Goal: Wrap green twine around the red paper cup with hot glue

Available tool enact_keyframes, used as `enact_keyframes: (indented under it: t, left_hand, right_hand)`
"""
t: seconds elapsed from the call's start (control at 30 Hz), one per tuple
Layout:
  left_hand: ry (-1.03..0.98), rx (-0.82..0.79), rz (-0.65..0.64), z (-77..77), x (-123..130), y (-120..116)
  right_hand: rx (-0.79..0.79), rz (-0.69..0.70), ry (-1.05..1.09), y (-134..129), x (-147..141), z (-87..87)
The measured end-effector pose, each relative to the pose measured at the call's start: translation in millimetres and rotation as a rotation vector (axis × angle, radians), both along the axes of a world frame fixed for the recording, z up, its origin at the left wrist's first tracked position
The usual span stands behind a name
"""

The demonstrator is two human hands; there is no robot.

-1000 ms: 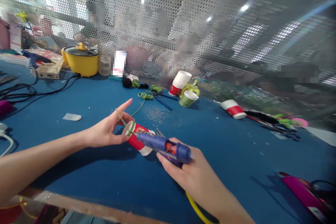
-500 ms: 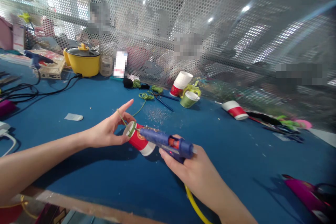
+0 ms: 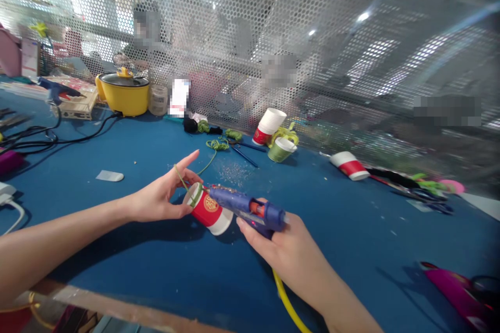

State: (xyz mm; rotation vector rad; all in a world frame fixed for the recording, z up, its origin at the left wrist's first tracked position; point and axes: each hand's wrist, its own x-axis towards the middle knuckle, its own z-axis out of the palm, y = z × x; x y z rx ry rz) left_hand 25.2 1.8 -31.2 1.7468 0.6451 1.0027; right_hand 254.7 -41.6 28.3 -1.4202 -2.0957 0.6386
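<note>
My left hand [image 3: 166, 195] grips a red and white paper cup [image 3: 209, 208] near its rim, the cup tilted over the table. Green yarn [image 3: 178, 174] loops over my left fingers, wraps the cup by its rim and trails back to a small bundle [image 3: 217, 144]. My right hand [image 3: 285, 242] is closed around the handle of a blue glue gun [image 3: 238, 203]. Its nozzle sits at the yarn band near the cup's rim; I cannot tell whether it touches. A yellow cord [image 3: 287, 302] hangs below my right hand.
Stacked paper cups [image 3: 269, 125] and a green-wrapped cup [image 3: 282, 149] stand at the back by a perforated screen [image 3: 234, 52]. A yellow electric pot [image 3: 124, 94], another glue gun [image 3: 58, 89] and black cables lie left. A cup [image 3: 349, 165] lies on its side at right; a magenta tool [image 3: 455, 291] is near front right.
The glue gun's nozzle has shifted slightly along the cup's rim, away from my left thumb, showing more of the gold emblem. My left hand keeps its hold on the cup.
</note>
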Motion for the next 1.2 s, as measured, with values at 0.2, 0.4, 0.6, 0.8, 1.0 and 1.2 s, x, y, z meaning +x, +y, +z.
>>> enact_keyframes:
  t: [0.2, 0.4, 0.6, 0.8, 1.0, 1.2]
  left_hand:
    - [-0.007, -0.008, -0.005, -0.8, 0.3, 0.0]
    - [-0.007, -0.001, 0.013, -4.8, -0.2, 2.4]
    - [-0.012, 0.01, 0.016, -4.4, -0.6, 2.5]
    - [-0.023, 0.009, 0.012, -2.8, 1.2, 2.9]
    - [-0.019, 0.011, 0.012, -3.4, 2.0, 3.2]
    - [-0.034, 0.027, -0.008, -6.0, -0.1, 3.8]
  right_hand:
    - [0.014, -0.007, -0.024, -2.9, 0.1, 0.4]
    - [-0.039, -0.007, -0.009, -9.9, -0.7, 2.6]
    - [-0.168, 0.01, -0.039, -14.2, -2.6, 7.1]
    - [-0.176, 0.038, -0.019, -15.7, -2.7, 7.8]
    - [-0.191, 0.021, -0.009, -15.8, -2.7, 6.7]
    - [-0.171, -0.026, 0.032, -13.7, -1.9, 7.3]
